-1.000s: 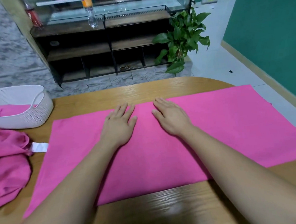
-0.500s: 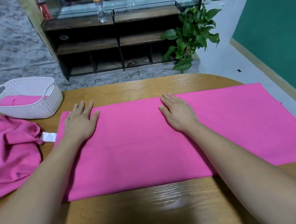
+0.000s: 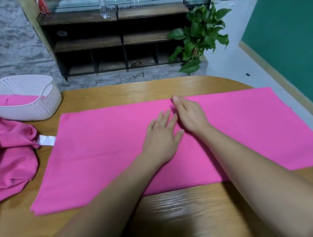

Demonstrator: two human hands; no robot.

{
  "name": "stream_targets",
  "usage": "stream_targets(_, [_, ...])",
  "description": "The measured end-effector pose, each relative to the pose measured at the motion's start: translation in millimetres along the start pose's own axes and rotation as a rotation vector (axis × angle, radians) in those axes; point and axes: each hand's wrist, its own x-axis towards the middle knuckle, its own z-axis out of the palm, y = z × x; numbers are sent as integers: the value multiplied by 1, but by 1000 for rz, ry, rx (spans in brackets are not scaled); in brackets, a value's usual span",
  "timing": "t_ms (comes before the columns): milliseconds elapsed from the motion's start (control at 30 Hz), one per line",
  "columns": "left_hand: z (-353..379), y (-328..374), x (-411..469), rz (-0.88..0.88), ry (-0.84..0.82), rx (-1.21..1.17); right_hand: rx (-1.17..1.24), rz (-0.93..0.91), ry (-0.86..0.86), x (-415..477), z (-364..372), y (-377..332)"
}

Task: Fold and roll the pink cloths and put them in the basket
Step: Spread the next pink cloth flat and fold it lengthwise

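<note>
Head view has your long pink cloth, folded into a flat band (image 3: 98, 158), lying across the middle of the round-ended wooden table (image 3: 181, 221), its right end overhanging the rim a little. Both hands sit side by side, almost touching, near the band's centre. Your left hand (image 3: 161, 139) lies palm down with the fingers spread, pressing the fabric flat, probably so the layers stay put. Your right hand (image 3: 189, 113) reaches further, fingers laid out long with the tips at the far edge. It clasps nothing that this view shows.

I judge this to be smoothing ahead of the next fold or the roll, so start from a crease-free centre.

At the far left stands the white perforated plastic basket (image 3: 42, 108), within easy reach, with one rolled pink cloth (image 3: 14, 99) already inside. Just beside the band, a crumpled heap of pink cloth (image 3: 7, 161) with a white label (image 3: 46, 140) waits its turn.
</note>
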Motion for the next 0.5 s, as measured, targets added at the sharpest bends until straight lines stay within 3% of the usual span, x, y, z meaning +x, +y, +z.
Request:
stream_targets(167, [2, -6, -19, 6, 0, 49, -44, -23, -14, -2, 1, -3])
stream_targets(500, [-25, -107, -77, -153, 89, 91, -112, -48, -30, -2, 4, 0])
